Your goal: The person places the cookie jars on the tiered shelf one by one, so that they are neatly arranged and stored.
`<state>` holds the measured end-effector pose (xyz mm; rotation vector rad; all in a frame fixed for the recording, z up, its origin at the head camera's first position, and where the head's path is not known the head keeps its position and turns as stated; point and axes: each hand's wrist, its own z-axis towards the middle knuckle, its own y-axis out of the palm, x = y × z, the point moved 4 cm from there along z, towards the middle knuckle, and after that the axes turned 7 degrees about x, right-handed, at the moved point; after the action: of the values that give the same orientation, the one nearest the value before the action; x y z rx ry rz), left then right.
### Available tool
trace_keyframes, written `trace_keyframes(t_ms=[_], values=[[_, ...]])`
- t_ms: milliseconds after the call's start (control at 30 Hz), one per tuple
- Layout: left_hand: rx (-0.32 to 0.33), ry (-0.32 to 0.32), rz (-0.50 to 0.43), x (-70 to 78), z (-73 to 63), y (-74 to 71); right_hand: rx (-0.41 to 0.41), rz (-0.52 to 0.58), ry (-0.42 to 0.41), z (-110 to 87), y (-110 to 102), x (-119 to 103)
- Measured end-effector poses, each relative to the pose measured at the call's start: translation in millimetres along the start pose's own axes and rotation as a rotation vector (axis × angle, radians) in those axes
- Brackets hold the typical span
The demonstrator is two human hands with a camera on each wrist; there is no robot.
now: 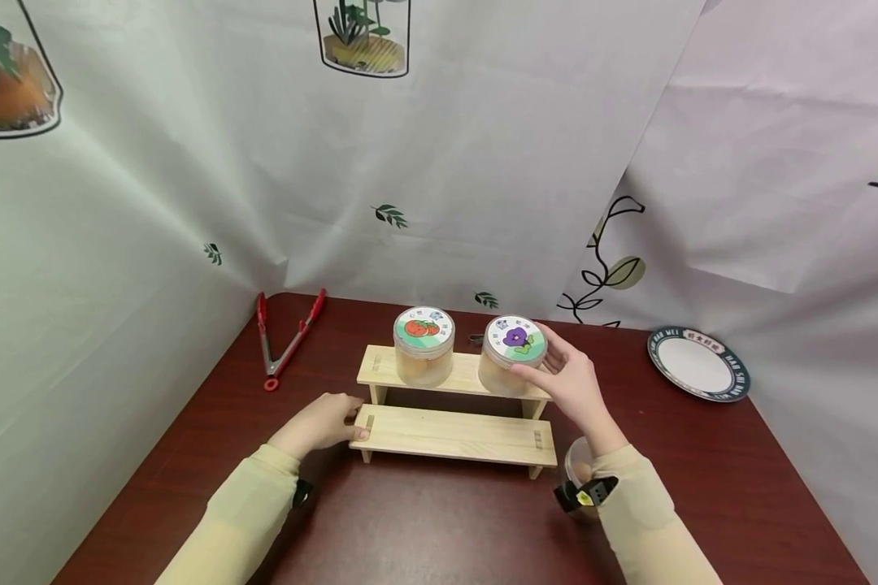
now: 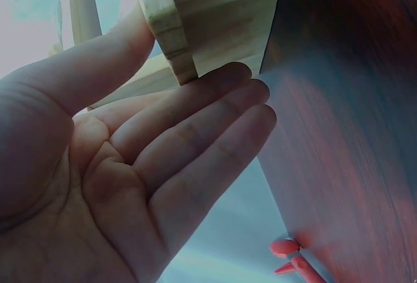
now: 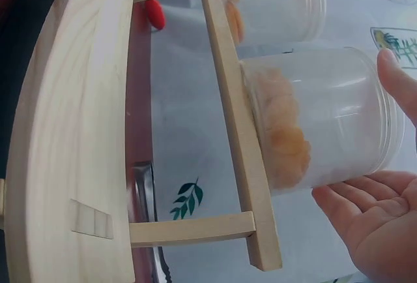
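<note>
A two-tier wooden shelf [image 1: 454, 435] stands on the table. My right hand [image 1: 574, 382] holds a clear jar with a purple-flower lid [image 1: 515, 340] by its lid, thumb in front and fingers behind. This jar stands at the right of the upper tier; orange-yellow pieces [image 3: 287, 156] lie in its bottom. Left of it on the same tier is a jar with a tomato-picture lid [image 1: 424, 329]. My left hand [image 1: 325, 422] grips the left end of the lower tier, its thumb over the board and the other fingers [image 2: 208, 146] extended beside and under it.
Red-handled tongs [image 1: 285, 357] lie at the back left. A blue-rimmed plate [image 1: 695, 364] leans by the right wall. Another clear jar [image 1: 578, 459] is partly hidden by my right wrist. A metal utensil [image 3: 146, 195] lies behind the shelf. White printed cloth [image 1: 483, 162] surrounds the table.
</note>
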<state>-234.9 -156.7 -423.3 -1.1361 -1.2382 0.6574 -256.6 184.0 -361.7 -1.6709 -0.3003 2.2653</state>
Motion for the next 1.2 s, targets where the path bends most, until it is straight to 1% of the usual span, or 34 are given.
trace_keyframes(t_ms=[167,300,667,833,1067,1200], values=[[-0.002,-0.011,-0.010,-1.7,-0.4,1.2,0.003,-0.014,-0.004,0.8,0,1],[-0.010,-0.020,-0.009,-2.5,0.2,1.1,-0.013,-0.022,0.002,1.4,1,1],[-0.008,-0.004,-0.015,-0.4,-1.1,-0.4,-0.036,-0.033,0.002,1.9,0,1],[-0.006,-0.005,-0.019,-0.8,-1.4,-0.4,-0.060,-0.042,0.018,0.0,-1,3],[0.013,0.021,0.000,-0.4,-0.8,0.6,-0.063,-0.019,0.041,-4.5,-6,8],[0.012,0.010,-0.006,-1.5,-0.9,1.0,-0.065,0.012,0.042,-6.2,-12,9]])
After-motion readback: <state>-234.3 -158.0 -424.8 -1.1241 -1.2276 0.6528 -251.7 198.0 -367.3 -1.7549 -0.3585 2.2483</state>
